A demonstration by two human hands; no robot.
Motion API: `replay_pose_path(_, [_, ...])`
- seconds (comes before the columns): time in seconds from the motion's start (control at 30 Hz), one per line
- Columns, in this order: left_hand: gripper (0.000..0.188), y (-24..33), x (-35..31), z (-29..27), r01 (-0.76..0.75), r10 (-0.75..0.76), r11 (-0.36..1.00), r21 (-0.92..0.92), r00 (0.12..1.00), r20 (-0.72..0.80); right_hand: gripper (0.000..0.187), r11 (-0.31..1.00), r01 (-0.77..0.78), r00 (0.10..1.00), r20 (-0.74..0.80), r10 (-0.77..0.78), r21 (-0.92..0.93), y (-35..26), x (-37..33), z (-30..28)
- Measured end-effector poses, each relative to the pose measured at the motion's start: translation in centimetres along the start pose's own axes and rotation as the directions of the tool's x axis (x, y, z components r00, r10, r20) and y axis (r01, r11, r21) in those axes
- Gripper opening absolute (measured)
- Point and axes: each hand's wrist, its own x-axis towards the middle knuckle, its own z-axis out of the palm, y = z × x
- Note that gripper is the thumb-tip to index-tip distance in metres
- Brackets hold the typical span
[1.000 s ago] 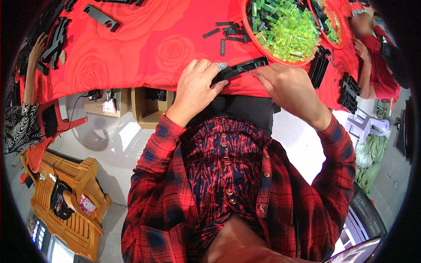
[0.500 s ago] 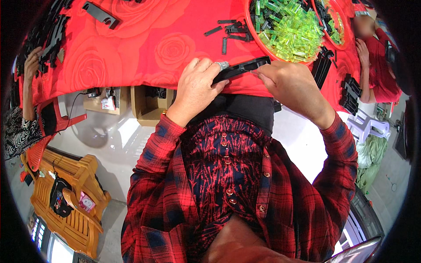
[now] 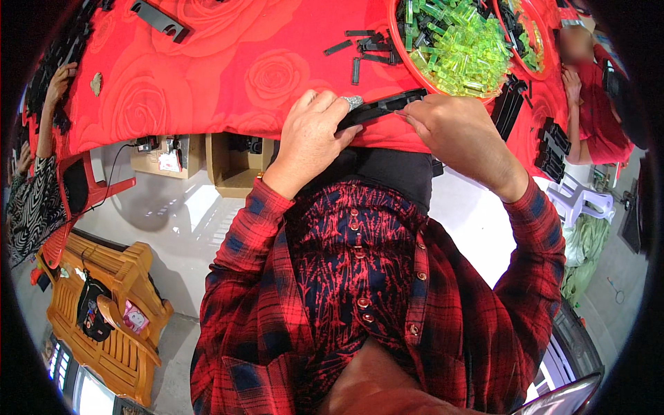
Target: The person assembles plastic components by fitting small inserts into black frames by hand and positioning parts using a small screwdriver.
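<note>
A long, narrow black plastic part (image 3: 379,109) slants up to the right over the near edge of the red tablecloth. My left hand (image 3: 311,135) is closed around its left end, with the thumb underneath. At the right end of the part is my right hand (image 3: 462,135), its fingers pinched together against it; whatever they grip is hidden. Just beyond that hand stands a red basin (image 3: 395,47) filled with translucent yellow-green pieces (image 3: 470,59) and some black ones. Several small black strips (image 3: 373,47) lie loose to the left of the basin.
Black parts are stacked right of the basin (image 3: 510,107) and at the table's right edge (image 3: 551,149). A second red basin (image 3: 548,41) stands beyond. Another black part (image 3: 160,21) lies at the far left. Two co-workers sit at the sides; one's hand (image 3: 62,77) touches a black pile.
My hands and the black part have hardly moved. The left co-worker's arm has shifted slightly at the pile, where fewer black parts now show, and that person's second hand has come into view.
</note>
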Motion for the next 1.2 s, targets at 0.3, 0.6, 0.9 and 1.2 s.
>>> replay_pose_path(0.3, [0.032, -0.1, -0.1, 0.1, -0.025, 0.025, 1.0, -0.013, 1.0, -0.005, 0.007, 0.997, 0.034, 0.998, 0.05, -0.031, -0.069, -0.3, 0.1, 0.1])
replay_pose_path(0.6, [0.032, -0.2, -0.3, 0.2, -0.029, 0.029, 1.0, -0.004, 0.999, -0.019, 0.01, 0.999, 0.019, 0.998, -0.055, -0.017, 0.042, -1.1, -0.3, 0.1])
replay_pose_path(0.9, [0.035, -0.4, -0.4, 0.1, -0.059, 0.059, 0.998, 0.0, 0.998, -0.018, 0.008, 0.994, 0.002, 1.0, -0.022, -0.004, -0.106, -3.3, 0.1, 0.2])
replay_pose_path(1.2, [0.037, -0.3, -0.2, 0.3, -0.053, 0.053, 0.999, -0.002, 0.998, -0.046, 0.003, 0.994, 0.056, 0.998, 0.001, -0.056, -0.096, -3.7, 0.8, 0.1])
